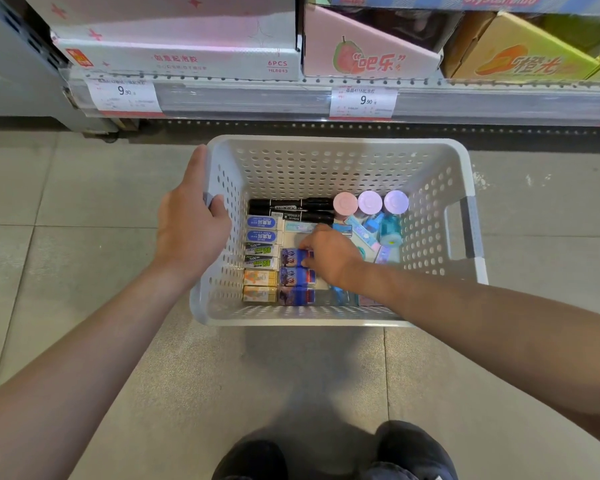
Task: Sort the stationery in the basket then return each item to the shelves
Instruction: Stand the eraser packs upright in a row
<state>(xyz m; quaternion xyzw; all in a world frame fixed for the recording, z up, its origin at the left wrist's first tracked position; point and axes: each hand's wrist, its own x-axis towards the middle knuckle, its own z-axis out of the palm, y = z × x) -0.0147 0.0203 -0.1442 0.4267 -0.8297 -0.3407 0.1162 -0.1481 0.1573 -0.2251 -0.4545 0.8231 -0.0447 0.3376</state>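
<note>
Two hands are at work over the white perforated basket (336,161), which sits on the tiled floor (84,209) just in front of the bottom shelf (361,98). The left hand (191,230) grips the basket's left rim, thumb hooked inside, steadying it. The right hand (326,254) reaches down to the basket floor and its fingertips pinch the top one of three blue-purple eraser boxes (293,258), nudging it into a column.

Inside, the sorting looks well along: a column of erasers (262,258) runs down the left wall in pairs of blue, green and orange sleeves, two black markers (291,209) lie across the back, and three pastel round-capped containers (369,202) stand in a row beside them. The loose heap of blue and lilac correction tapes (378,233) to the right is still jumbled.

The likeliest slip, as I judge it, comes from the right forearm, which crosses low over the near right corner and hides what lies there; dragging it back could sweep those pieces or knock the heap into the tidy rows. The small boxes sit touching one another with no dividers, so a hard push on one could skew its neighbours. The markers are round and may roll if the basket tilts when lifted. The upright containers could topple for the same reason, so the left hand's hold matters.
</note>
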